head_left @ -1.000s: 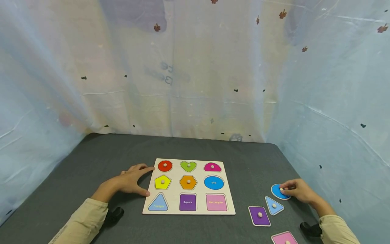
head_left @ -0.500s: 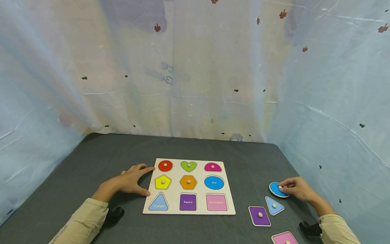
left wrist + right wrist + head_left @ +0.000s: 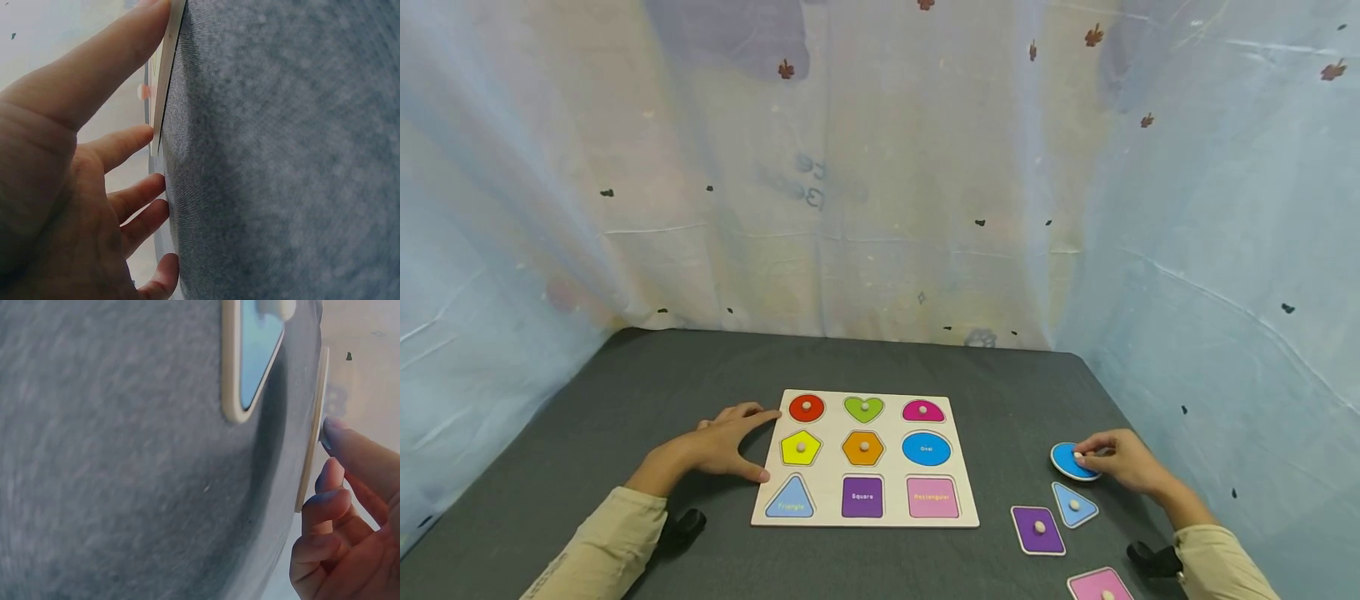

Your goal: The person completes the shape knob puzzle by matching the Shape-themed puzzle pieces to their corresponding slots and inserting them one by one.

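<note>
A white wooden puzzle board [image 3: 891,527] lies flat on the dark grey table. My left hand [image 3: 718,446] spreads along its left side, with thumb and index finger touching the edge; the left wrist view shows the other fingers [image 3: 145,225] resting straight beyond it. To the right of the board, my right hand [image 3: 1123,462] pinches the pale knob of a blue oval puzzle piece [image 3: 1066,458]. In the right wrist view that oval piece [image 3: 311,450] appears edge-on, lifted off the cloth. Just below it in the head view lies a light blue triangle piece [image 3: 1067,498].
A purple square piece [image 3: 1030,542] and a pink rectangle piece [image 3: 1090,582] lie near the right hand. Seated in the board are knobbed shapes such as the red circle [image 3: 797,412] and orange hexagon [image 3: 853,454]. A patterned curtain [image 3: 880,167] encloses the table's far side.
My right hand has picked up the blue oval piece by its knob and shifted it left and slightly away. My left hand stays at the board's edge.
</note>
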`<action>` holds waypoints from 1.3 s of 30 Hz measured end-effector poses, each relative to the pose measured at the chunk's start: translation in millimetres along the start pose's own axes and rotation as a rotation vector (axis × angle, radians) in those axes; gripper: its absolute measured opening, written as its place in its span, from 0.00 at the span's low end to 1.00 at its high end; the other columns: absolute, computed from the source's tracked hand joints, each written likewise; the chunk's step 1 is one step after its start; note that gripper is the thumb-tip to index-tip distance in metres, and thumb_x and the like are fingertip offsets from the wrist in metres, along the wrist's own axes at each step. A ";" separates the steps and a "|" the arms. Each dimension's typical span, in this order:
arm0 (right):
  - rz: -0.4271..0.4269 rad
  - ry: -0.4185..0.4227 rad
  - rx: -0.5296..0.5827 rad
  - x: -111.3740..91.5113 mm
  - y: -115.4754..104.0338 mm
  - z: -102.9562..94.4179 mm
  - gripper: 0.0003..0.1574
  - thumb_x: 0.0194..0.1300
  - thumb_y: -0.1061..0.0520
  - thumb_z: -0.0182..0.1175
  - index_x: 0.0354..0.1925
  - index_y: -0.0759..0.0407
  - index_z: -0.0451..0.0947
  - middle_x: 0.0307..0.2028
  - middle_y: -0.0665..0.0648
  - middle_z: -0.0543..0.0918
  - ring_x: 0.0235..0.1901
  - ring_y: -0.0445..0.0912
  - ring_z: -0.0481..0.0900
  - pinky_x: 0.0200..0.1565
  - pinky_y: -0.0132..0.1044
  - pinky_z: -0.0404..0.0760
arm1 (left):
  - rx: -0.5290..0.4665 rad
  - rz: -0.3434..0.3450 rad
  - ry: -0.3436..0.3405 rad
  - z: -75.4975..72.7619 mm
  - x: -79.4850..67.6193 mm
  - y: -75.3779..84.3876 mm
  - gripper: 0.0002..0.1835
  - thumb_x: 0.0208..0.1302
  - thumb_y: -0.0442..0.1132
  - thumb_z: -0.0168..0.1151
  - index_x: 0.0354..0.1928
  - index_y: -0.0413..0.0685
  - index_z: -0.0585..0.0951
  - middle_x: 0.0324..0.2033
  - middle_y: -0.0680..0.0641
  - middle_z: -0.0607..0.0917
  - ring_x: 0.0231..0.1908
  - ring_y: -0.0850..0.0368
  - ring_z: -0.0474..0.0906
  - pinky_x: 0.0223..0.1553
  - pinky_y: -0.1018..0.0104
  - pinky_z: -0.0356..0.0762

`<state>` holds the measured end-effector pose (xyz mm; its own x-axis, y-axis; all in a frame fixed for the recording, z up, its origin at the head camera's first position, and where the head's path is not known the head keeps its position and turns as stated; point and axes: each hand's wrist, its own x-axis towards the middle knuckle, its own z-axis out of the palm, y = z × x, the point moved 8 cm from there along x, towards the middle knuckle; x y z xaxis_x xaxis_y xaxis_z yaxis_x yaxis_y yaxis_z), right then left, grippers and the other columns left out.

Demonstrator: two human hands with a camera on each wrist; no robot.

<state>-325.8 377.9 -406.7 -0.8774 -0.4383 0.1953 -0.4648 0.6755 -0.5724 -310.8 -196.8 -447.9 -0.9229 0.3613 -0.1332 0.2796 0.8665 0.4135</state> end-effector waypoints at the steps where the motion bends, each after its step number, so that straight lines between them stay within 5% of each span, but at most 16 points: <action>1: -0.006 0.000 -0.001 1.1 -1.5 0.4 0.07 0.65 0.65 0.66 0.39 0.70 0.86 0.31 0.52 0.85 0.31 0.29 0.74 0.30 0.29 0.77 | -0.001 -0.001 -0.001 0.2 -0.1 -0.1 0.57 0.47 0.64 0.77 0.77 0.54 0.62 0.71 0.35 0.64 0.68 0.33 0.61 0.53 0.28 0.62; 18: -0.061 0.001 0.011 16.2 -35.1 11.0 0.06 0.66 0.65 0.65 0.39 0.68 0.86 0.30 0.55 0.85 0.27 0.33 0.75 0.28 0.30 0.75 | -0.008 -0.002 -0.004 0.6 -1.5 1.0 0.57 0.46 0.65 0.77 0.77 0.53 0.63 0.71 0.34 0.63 0.68 0.32 0.61 0.53 0.26 0.61; 29: 0.019 -0.015 0.024 30.0 -42.1 15.8 0.08 0.67 0.63 0.65 0.43 0.66 0.87 0.34 0.56 0.85 0.26 0.37 0.74 0.29 0.30 0.74 | 0.015 -0.010 0.001 -1.9 1.0 0.3 0.56 0.47 0.64 0.77 0.77 0.54 0.63 0.71 0.35 0.64 0.67 0.33 0.62 0.54 0.28 0.62; 39: -0.037 -0.018 0.053 37.5 -58.3 22.6 0.08 0.67 0.64 0.65 0.42 0.67 0.87 0.33 0.59 0.85 0.24 0.34 0.72 0.27 0.30 0.72 | -0.001 -0.004 -0.003 -1.5 -1.5 1.5 0.57 0.47 0.64 0.77 0.77 0.54 0.63 0.71 0.35 0.64 0.68 0.33 0.61 0.52 0.31 0.62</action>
<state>-328.9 308.7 -384.0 -0.8572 -0.4732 0.2029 -0.4894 0.6265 -0.6066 -309.4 -196.5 -445.7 -0.9231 0.3589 -0.1381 0.2754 0.8676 0.4140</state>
